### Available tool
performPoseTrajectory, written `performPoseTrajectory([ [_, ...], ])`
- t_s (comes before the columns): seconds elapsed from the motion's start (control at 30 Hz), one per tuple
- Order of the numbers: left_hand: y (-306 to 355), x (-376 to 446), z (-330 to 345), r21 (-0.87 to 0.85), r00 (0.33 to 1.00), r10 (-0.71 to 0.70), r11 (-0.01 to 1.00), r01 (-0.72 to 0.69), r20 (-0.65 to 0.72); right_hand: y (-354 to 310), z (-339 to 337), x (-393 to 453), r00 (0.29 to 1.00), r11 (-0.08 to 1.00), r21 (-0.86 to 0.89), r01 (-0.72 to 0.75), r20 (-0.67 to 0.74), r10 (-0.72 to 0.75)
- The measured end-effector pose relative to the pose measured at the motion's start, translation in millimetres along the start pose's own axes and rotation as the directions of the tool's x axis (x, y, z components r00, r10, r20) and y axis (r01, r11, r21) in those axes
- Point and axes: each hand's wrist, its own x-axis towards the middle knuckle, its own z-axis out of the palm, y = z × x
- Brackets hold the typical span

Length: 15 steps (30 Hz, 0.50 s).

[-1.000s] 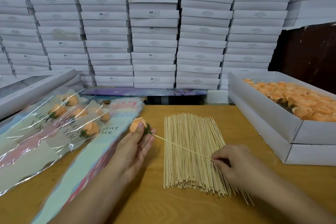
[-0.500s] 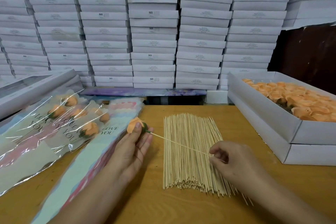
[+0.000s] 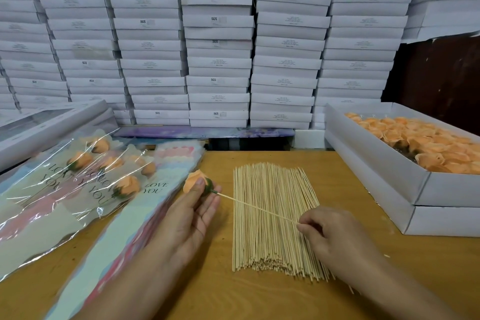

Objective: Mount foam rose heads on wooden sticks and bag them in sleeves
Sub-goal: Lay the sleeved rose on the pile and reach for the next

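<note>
The person's left hand point(image 3: 193, 212) pinches a peach foam rose head with a green base point(image 3: 195, 182) between thumb and curled fingertips, holding it above the wooden tabletop point(image 3: 345, 189) just right of a stack of pastel paper-and-plastic sleeves printed "LOVE YOU" point(image 3: 153, 205). A thin pale wooden stick point(image 3: 255, 206) enters the green base and slants down to the right, where the right hand point(image 3: 335, 236) pinches its far end between curled fingers. The stick crosses over a flat bundle of loose wooden sticks point(image 3: 275, 218) lying between the two hands, its cut ends toward the person. Left of the sleeve stack, several bagged peach roses in clear sleeves point(image 3: 85, 176) overlap near the table's left edge. An open white cardboard box of peach rose heads point(image 3: 384, 163) sits on a second white box along the right edge, with bare tabletop between it and the bundle. Stacked white flat boxes point(image 3: 218, 41) wall off the back.
</note>
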Motion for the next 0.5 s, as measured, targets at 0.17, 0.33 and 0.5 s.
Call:
performPoseTrajectory([
  [0.17, -0.4, 0.2, -0.5, -0.003, 1.000, -0.006, 1.000, 0.006, 0.004, 0.0, -0.9, 0.9, 1.000, 0.998, -0.058, 0.013, 0.028, -0.011],
  [0.33, 1.1, 0.9, -0.9, 0.000, 1.000, 0.003, 1.000, -0.003, -0.009, 0.6, 3.3, -0.4, 0.998, 0.990, -0.136, 0.035, 0.048, -0.029],
  [0.5, 1.7, 1.0, 0.0, -0.017, 1.000, 0.024, 1.000, -0.025, -0.016, -1.0, 4.2, 1.6, 1.000, 1.000, 0.001, 0.025, 0.002, -0.025],
])
